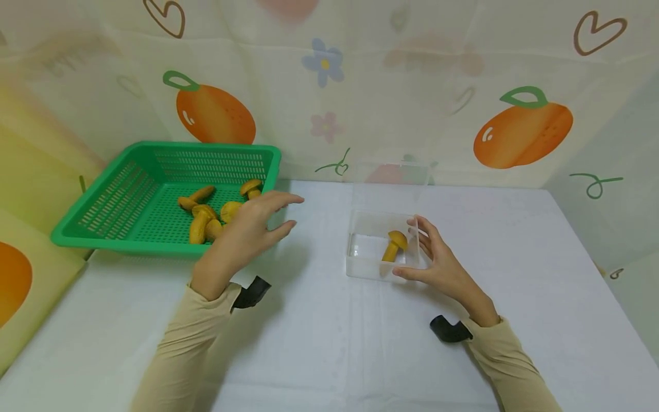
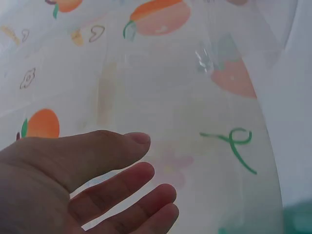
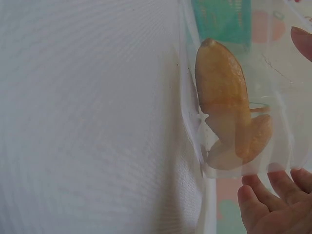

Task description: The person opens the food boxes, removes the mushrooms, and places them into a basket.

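Note:
My right hand [image 1: 443, 263] grips the right side of a clear plastic box [image 1: 365, 269], thumb at the front and fingers at the back. One yellow-brown mushroom [image 1: 395, 246] lies inside; the right wrist view shows this mushroom [image 3: 222, 92] through the clear wall. The box's transparent lid [image 1: 389, 194] stands raised behind it. Above the front right corner of a green basket [image 1: 128, 247], my left hand [image 1: 244, 234] has its fingers extended and thumb apart, holding nothing. Several similar mushrooms [image 1: 198, 229] lie in the basket, some partly hidden by that hand.
A white cloth [image 1: 309, 332] covers the table under the basket and box. Behind it hangs a curtain [image 1: 370, 86] printed with oranges, flowers and hearts. Black bands [image 1: 252, 293] stick out from both sleeves at the wrists.

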